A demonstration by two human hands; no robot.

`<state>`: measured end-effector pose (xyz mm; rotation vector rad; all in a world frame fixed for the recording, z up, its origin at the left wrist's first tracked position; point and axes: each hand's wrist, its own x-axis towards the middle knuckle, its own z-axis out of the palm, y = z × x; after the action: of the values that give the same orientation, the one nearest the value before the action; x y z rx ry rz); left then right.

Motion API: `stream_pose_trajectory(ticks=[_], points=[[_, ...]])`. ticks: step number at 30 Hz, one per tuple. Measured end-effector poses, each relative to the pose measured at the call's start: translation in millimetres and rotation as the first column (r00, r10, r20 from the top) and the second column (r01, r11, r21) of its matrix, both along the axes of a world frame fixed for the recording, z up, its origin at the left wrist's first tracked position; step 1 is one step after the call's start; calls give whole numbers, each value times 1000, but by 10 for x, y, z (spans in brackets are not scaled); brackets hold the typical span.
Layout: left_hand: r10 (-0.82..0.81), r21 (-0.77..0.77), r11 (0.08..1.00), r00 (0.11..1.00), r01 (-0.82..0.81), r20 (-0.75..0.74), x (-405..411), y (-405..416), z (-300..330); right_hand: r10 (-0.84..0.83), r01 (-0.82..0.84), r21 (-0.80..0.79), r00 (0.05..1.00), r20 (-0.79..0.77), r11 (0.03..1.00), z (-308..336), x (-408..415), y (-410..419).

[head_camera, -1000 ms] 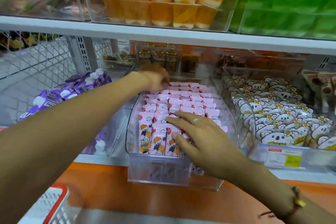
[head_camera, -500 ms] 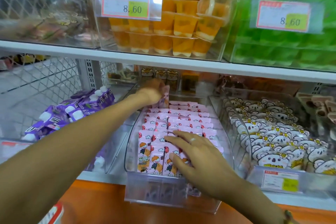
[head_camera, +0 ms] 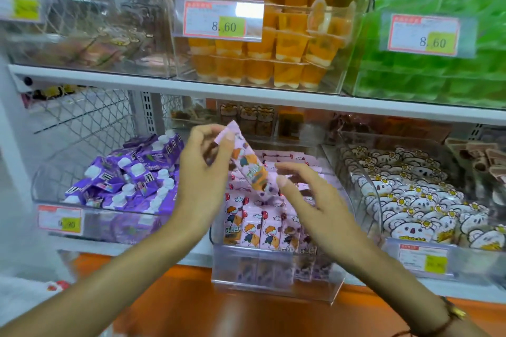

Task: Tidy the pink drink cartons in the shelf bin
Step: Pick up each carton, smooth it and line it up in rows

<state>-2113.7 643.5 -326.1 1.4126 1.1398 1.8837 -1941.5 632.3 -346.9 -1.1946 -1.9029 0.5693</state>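
My left hand (head_camera: 202, 169) holds one pink drink carton (head_camera: 247, 165) by its top end, tilted above the clear shelf bin (head_camera: 273, 279). The bin holds rows of several pink cartons (head_camera: 260, 230) printed with cartoon children. My right hand (head_camera: 315, 205) hovers over the rows with fingers spread, its thumb tip close to or touching the lifted carton's lower end. A ring shows on no visible finger; a bracelet sits on the right wrist.
Purple spouted pouches (head_camera: 131, 175) fill the bin to the left, white koala packs (head_camera: 427, 208) the bin to the right. Above the white shelf board (head_camera: 246, 96) stand orange jelly cups (head_camera: 273, 44) and green packs (head_camera: 438, 74). An orange ledge (head_camera: 191, 306) runs below.
My left hand has lifted one pink carton out from the back of the bin and brought it forward. My right hand rose off the front cartons. The camera tilted upward.
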Motion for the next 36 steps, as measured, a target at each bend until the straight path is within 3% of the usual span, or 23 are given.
stream_pose_trajectory(ticks=[5, 9, 12, 15, 26, 29, 32, 36], points=[[-203, -20, 979, 974, 202, -97, 69, -258, -68, 104, -104, 24, 995, -5, 994, -36, -170, -158], [39, 8, 999, 970, -38, -239, -132, -207, -192, -19, -13, -114, 959, -282, 993, -86, -155, -93], [20, -204, 974, 930, -101, -367, -279, -145, -337, -125, 41, -208, 903, -410, 977, -106, -75, -24], [-146, -383, 922, 868, -55, -475, -335, -132, -436, -161, 53, -255, 891, -424, 965, -119, -24, 8], [-137, -379, 917, 792, -126, -594, -348, -124, -376, -97, -29, -268, 890, -446, 963, -104, -35, 31], [-25, -225, 962, 774, -154, -633, -299, -162, -363, -83, -88, -304, 857, -508, 949, -100, -45, 19], [21, 1, 1000, 807, -25, -590, -155, -290, -278, -100, -153, -358, 795, -598, 921, -79, -78, 1], [-7, 47, 998, 755, 50, -656, 29, -387, -309, -107, -184, -377, 768, -631, 908, -71, -153, -7]])
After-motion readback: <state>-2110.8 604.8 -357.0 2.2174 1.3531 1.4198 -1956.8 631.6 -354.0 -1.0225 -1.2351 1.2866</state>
